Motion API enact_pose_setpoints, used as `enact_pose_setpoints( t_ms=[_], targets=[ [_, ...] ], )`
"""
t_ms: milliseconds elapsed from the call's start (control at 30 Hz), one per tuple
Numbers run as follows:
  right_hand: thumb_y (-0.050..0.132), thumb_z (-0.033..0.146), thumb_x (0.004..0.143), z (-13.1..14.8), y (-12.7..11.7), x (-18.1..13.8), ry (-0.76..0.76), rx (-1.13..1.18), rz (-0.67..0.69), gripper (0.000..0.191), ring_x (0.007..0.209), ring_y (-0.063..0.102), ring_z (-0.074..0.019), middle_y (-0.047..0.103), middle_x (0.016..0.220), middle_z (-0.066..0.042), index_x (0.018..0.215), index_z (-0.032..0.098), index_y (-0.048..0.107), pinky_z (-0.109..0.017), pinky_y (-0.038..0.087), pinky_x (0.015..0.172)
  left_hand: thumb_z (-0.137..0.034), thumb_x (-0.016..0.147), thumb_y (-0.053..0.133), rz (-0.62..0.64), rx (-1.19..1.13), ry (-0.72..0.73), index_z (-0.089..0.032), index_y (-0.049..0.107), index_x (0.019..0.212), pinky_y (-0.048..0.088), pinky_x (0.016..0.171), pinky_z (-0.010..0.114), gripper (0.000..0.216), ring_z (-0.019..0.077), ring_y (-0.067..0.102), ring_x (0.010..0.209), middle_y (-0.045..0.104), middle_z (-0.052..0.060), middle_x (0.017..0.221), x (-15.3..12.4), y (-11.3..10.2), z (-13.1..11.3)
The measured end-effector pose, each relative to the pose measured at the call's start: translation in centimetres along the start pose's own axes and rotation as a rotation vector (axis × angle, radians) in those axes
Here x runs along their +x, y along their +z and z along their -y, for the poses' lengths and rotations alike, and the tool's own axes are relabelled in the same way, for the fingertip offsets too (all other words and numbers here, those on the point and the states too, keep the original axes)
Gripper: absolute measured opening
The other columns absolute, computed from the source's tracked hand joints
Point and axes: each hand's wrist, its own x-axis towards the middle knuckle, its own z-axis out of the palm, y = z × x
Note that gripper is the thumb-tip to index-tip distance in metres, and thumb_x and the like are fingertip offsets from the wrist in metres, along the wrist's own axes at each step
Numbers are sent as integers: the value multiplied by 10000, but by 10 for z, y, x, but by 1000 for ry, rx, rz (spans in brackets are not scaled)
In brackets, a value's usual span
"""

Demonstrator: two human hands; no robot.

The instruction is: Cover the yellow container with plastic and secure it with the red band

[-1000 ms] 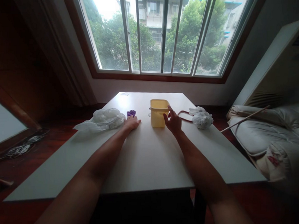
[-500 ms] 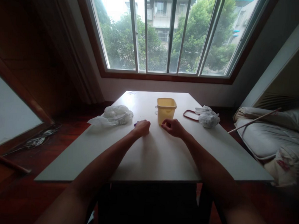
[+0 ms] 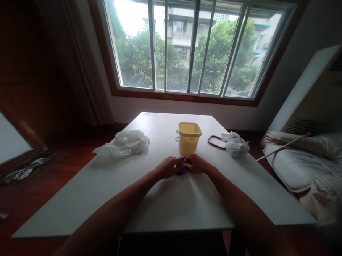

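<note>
My left hand [image 3: 169, 167] and my right hand [image 3: 197, 164] meet at the middle of the white table [image 3: 161, 204], fingers curled round a small purple thing [image 3: 181, 170] that shows only as a sliver between them. Just beyond the hands stands a yellow plastic tub [image 3: 189, 137], upright and open at the top. Neither hand touches the tub.
A crumpled clear plastic bag [image 3: 126, 143] lies on the table's left side. A second crumpled white bag [image 3: 235, 144] with a red cord loop [image 3: 214, 141] lies at the right. Bedding [image 3: 306, 165] is piled on the floor to the right. Cables [image 3: 22, 170] lie on the floor at left.
My left hand brought the purple thing from beside the left bag to the table's middle. My right hand left the tub's side and joined it. The view tilted a little.
</note>
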Motion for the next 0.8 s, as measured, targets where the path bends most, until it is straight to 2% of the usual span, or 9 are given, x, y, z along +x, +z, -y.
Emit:
enact_pose_setpoints(
  t_ms=[100,200,267,433,633,800],
  targets=[
    [620,195,818,-4,0,3,5,8,-36,125,689,622,-159,744,809,-48,839,164,739,-256,455,654,-408,952,510,-12,26,-95,-239,738,904,448,670,259,289,142,597,655,706,5,756,0,0,6],
    [596,151,814,-6,2,7,-10,40,-88,135,703,629,-158,741,808,-47,818,161,731,-254,465,672,-372,883,618,0,89,-126,-272,748,955,455,719,267,179,165,622,760,711,5,863,1,2,13],
    [583,123,803,-6,4,9,-23,55,-127,150,703,631,-153,739,805,-43,815,163,727,-251,469,678,-368,840,670,10,149,-140,-287,743,990,462,757,279,185,187,628,834,703,11,929,2,4,15],
    [590,134,815,-3,2,7,-30,88,-311,154,707,641,-155,743,835,-46,890,171,719,-254,479,676,-410,843,668,15,231,-193,-259,731,977,468,804,317,212,225,624,903,685,36,952,4,7,19],
    [584,221,875,3,0,2,-34,128,-418,148,690,639,-152,736,833,-45,945,177,707,-259,477,662,-324,866,624,-40,213,-245,-242,723,952,448,711,288,155,200,630,827,693,43,971,3,3,18],
    [575,229,868,-1,0,0,10,121,-431,170,641,587,-139,708,776,-33,954,171,710,-270,466,654,-307,913,548,-140,182,-224,-242,741,935,426,672,280,205,175,619,738,712,42,942,3,0,14]
  ],
)
